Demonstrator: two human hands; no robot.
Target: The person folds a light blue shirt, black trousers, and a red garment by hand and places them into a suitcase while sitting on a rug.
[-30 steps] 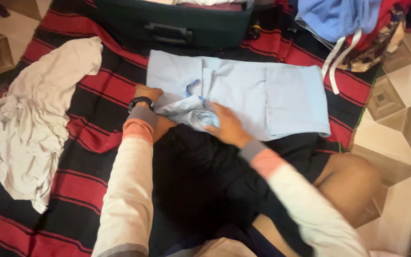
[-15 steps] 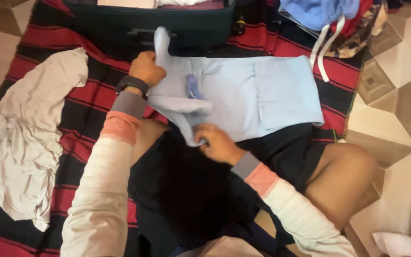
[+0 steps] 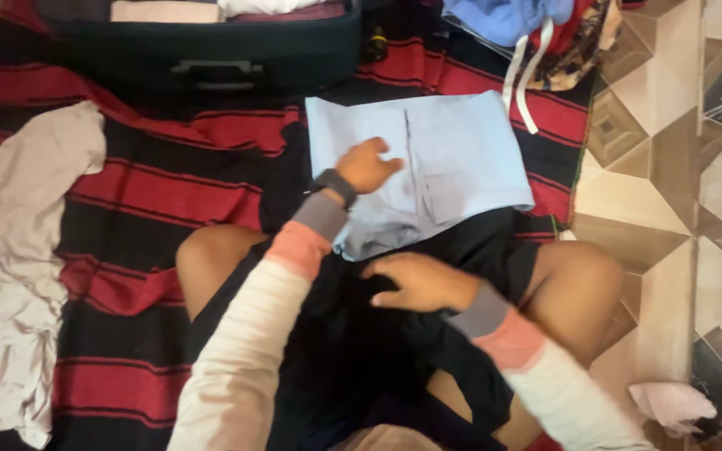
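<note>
Garment: light blue folded shirt (image 3: 453, 159) lies flat on the red-and-black striped blanket (image 3: 152, 179), just beyond the person's crossed legs.
Position vs hands: shirt is ahead of both hands; its near-left corner is bunched up, close to the lap.
Long axis: runs roughly left-right across the view, slightly tilted, right end a bit nearer the tiled floor (image 3: 653, 192).
Left hand (image 3: 367, 167): rests on top of the shirt's left half, fingers loosely curled, pressing rather than pinching; no fabric visibly clamped in the grip.
Right hand (image 3: 418, 282): over the black shorts in the lap, just below the bunched corner; fingers spread and flat, grip open, holding nothing. Contact with the shirt: cannot tell.
Nearer hand: left, already touching.
Shirt look: pale blue, smooth on the right two-thirds, one vertical seam or fold line near the middle, rumpled at the near-left edge.
Surroundings: dark suitcase (image 3: 211, 50) lies open past the shirt; pale crumpled cloth (image 3: 18, 276) far left on the blanket; pile of coloured clothes (image 3: 536, 33) at top right.
</note>
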